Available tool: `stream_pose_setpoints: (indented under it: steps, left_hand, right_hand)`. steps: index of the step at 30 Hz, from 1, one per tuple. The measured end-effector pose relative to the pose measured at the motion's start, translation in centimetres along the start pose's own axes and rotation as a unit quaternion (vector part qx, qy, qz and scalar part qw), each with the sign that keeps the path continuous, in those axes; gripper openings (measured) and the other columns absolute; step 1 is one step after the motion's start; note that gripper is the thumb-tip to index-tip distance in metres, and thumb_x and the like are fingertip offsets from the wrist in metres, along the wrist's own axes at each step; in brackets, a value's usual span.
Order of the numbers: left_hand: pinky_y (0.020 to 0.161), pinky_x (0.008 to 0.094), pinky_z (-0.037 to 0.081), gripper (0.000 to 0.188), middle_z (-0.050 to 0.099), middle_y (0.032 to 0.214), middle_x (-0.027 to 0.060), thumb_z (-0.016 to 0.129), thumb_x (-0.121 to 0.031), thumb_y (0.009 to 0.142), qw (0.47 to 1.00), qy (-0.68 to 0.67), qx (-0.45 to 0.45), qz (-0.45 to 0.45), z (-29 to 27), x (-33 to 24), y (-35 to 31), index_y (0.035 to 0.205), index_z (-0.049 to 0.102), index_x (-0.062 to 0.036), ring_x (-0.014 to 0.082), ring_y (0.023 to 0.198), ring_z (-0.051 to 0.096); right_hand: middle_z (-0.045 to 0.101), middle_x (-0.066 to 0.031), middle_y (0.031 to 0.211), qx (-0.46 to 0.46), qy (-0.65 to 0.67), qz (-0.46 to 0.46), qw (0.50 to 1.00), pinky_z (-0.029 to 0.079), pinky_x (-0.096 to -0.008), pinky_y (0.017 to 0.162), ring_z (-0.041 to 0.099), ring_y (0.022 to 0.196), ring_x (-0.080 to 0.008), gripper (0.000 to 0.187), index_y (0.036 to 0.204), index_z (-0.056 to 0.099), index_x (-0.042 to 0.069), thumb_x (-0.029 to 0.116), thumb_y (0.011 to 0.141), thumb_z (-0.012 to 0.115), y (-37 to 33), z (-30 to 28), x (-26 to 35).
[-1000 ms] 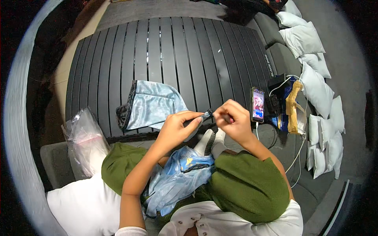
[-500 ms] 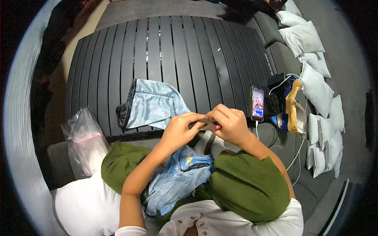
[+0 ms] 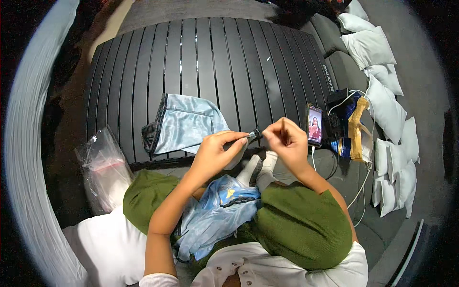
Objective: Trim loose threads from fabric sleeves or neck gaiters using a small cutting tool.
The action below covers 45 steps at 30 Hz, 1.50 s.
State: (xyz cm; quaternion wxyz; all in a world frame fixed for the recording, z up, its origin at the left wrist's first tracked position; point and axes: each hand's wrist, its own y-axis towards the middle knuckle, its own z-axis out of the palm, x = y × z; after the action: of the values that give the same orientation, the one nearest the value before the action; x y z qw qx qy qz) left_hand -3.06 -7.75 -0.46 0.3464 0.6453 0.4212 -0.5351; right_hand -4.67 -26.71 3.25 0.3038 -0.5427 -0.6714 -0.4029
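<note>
Slatted table (image 3: pixel 204 57): one, dark, landmark for all places here
Dark-trimmed piece (image 3: pixel 255 134): one, small, over table's near edge, right of its middle
Left hand (image 3: pixel 214 153): one, over table's near edge, thumb and forefinger pinching dark-trimmed piece
Right hand (image 3: pixel 292 147): one, over table's near edge, further right, fingers curled with tips bunched, cannot tell if they grip anything thin
Piece vs fingers: pokes out right of left fingertips, long axis about left-right, tipped slightly toward table's far side, free end just beside right fingertips; left hand nearer, touching; right contact unclear
Blue cloths: two, light blue cloth (image 3: pixel 186 124) on table's near part, left of middle; printed blue cloth (image 3: pixel 210 234) on lap, short of table's near edge; piece's link to either unclear
Phone (image 3: pixel 314 125): one, lit, at table's near right corner
Plastic bag (image 3: pixel 106 174): one, clear, off table's near left corner
Cushions (image 3: pixel 366 47): several, white, overlapping, right of table, exact count unclear
</note>
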Motion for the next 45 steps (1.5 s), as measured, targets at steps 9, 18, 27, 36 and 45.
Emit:
stream_pose_setpoints:
  steps: [9,18,27,36,45]
  left_hand:
    - [0.067,0.0256,0.046,0.021,0.065,0.085,0.0117,0.059,-0.016,0.08,0.999,-0.041,-0.019,0.023,0.1,0.7,0.1,0.095,0.064,-0.0027,0.0166,0.074,0.062]
    - [0.074,0.0267,0.047,0.02,0.064,0.091,0.0114,0.058,-0.008,0.079,1.0,-0.002,0.016,0.013,0.1,-0.1,-0.2,0.097,0.062,0.0005,0.0159,0.082,0.061]
    - [0.06,0.0272,0.047,0.019,0.064,0.08,0.0117,0.059,-0.017,0.079,0.998,0.009,-0.023,0.057,0.3,0.0,-0.3,0.09,0.065,-0.0026,0.0198,0.069,0.062]
    - [0.068,0.025,0.046,0.017,0.064,0.083,0.0088,0.061,-0.012,0.078,0.997,-0.07,-0.021,0.023,0.5,-1.1,-0.3,0.089,0.064,0.0,0.0136,0.075,0.06]
    - [0.075,0.0227,0.043,0.016,0.062,0.087,0.0044,0.062,-0.011,0.079,0.982,-0.183,0.043,0.026,0.2,0.1,0.0,0.09,0.063,0.0009,0.0104,0.082,0.057]
  right_hand:
    - [0.051,-0.0035,0.072,0.035,-0.055,-0.138,0.988,0.035,-0.0197,0.045,0.043,0.05,-0.0073,0.015,0.086,0.061,0.001,0.0,0.071,0.062,0.4,0.4,0.3]
    - [0.056,-0.0056,0.07,0.071,-0.218,-0.237,0.944,0.046,-0.0266,0.049,0.057,0.056,-0.0177,0.022,0.084,0.06,0.004,0.005,0.063,0.066,0.8,0.4,0.0]
    - [0.053,-0.0051,0.068,0.007,-0.101,-0.189,0.977,0.038,-0.023,0.046,0.049,0.051,-0.0133,0.012,0.078,0.059,0.001,-0.002,0.067,0.063,0.8,0.8,0.3]
    - [0.049,-0.0014,0.067,0.009,-0.053,-0.077,0.996,0.028,-0.0195,0.045,0.038,0.052,-0.0045,0.005,0.075,0.059,0.0,-0.002,0.071,0.061,0.5,0.8,0.8]
    - [0.049,-0.0004,0.069,0.067,0.161,0.081,0.981,0.032,-0.0187,0.049,0.042,0.057,-0.0037,0.007,0.079,0.059,-0.002,0.006,0.078,0.06,0.2,1.1,0.0]
